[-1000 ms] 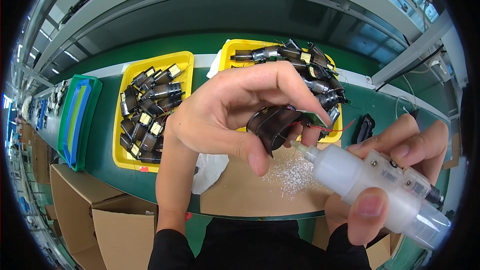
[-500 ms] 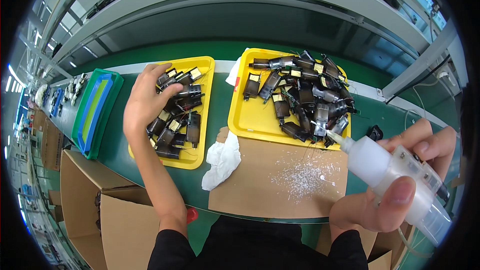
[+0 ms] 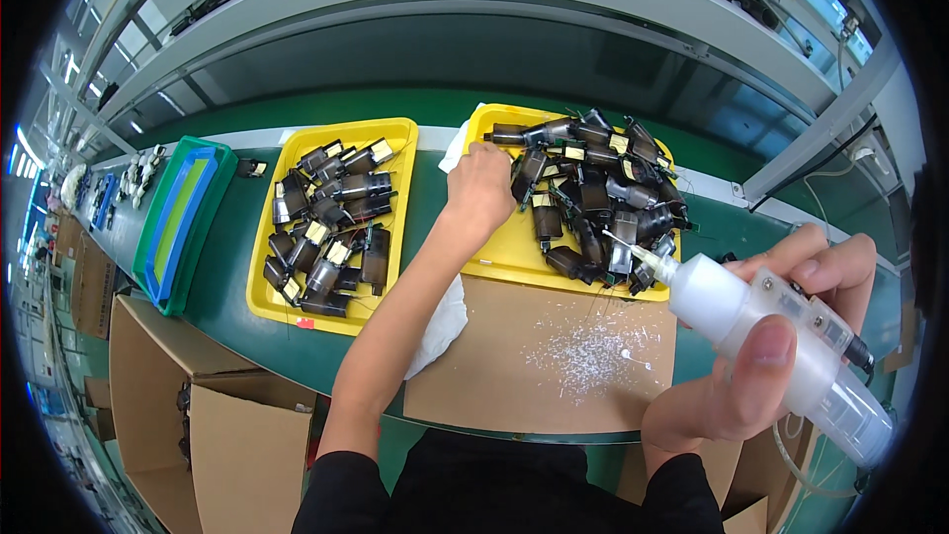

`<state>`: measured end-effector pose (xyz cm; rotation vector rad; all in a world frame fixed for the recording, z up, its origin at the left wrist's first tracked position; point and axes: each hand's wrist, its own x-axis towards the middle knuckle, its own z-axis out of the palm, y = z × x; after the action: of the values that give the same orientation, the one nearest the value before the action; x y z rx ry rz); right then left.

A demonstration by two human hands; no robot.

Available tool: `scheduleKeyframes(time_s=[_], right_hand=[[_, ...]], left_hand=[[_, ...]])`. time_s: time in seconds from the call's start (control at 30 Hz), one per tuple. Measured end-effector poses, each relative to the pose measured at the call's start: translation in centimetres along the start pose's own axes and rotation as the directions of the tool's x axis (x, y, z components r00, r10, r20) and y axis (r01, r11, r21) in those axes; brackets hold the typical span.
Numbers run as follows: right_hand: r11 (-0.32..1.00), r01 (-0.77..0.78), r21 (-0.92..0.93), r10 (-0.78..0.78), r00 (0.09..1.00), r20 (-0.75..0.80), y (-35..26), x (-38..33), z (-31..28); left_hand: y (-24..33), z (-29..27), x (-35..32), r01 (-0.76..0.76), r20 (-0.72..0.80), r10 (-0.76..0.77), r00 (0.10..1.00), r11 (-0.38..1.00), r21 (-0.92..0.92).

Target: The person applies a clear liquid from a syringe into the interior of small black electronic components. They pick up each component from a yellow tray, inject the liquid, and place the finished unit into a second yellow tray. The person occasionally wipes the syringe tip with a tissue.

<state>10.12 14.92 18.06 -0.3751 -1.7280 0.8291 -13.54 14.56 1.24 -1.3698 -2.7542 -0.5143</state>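
Note:
My right hand (image 3: 781, 336) is wrapped round a white dispensing syringe (image 3: 736, 311) with a clear rear end and a thin tube. Its nozzle points left at the dark translucent plastic parts (image 3: 593, 193) heaped in the right yellow tray (image 3: 514, 257). My left hand (image 3: 481, 183) is at that tray's left edge, fingers curled down beside the parts. What those fingers hold is hidden under the hand. Several similar dark parts (image 3: 341, 188) with pale yellow blocks and thin wires lie in the left yellow tray (image 3: 262, 297).
A cardboard sheet (image 3: 494, 376) strewn with white bits (image 3: 588, 356) lies before me, with a white cloth (image 3: 440, 331) at its left under my forearm. Nested green and blue trays (image 3: 183, 227) stand at the left. Cardboard boxes (image 3: 247, 455) are below the table edge.
My left hand has left the left tray and moved right to the right tray's near-left parts. A dark part now lies by the green tray. The syringe stays in my right hand, shifted slightly.

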Motion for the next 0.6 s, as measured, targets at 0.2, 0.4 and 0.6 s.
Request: scheduleKeyframes(time_s=[0.2, 0.4, 0.6], right_hand=[[0.996, 0.076, -0.039, -0.074, 0.996, 0.04, 0.5, 0.0, -1.0], [0.997, 0.071, -0.019, -0.071, 0.997, 0.013, 0.7, 0.0, -0.7], [0.998, -0.05, -0.03, 0.047, 0.994, -0.101, -0.3, -0.1, 0.6]], left_hand=[[-1.4, -5.2, 0.0, -0.011, 0.091, 0.04, 0.995, 0.953, -0.303], [0.6, -11.3, -1.4, -0.013, -0.003, 0.4, 0.917, 0.022, -1.0], [3.4, -12.0, -3.6, 0.125, -0.072, 0.639, 0.766, -0.258, -0.958]])
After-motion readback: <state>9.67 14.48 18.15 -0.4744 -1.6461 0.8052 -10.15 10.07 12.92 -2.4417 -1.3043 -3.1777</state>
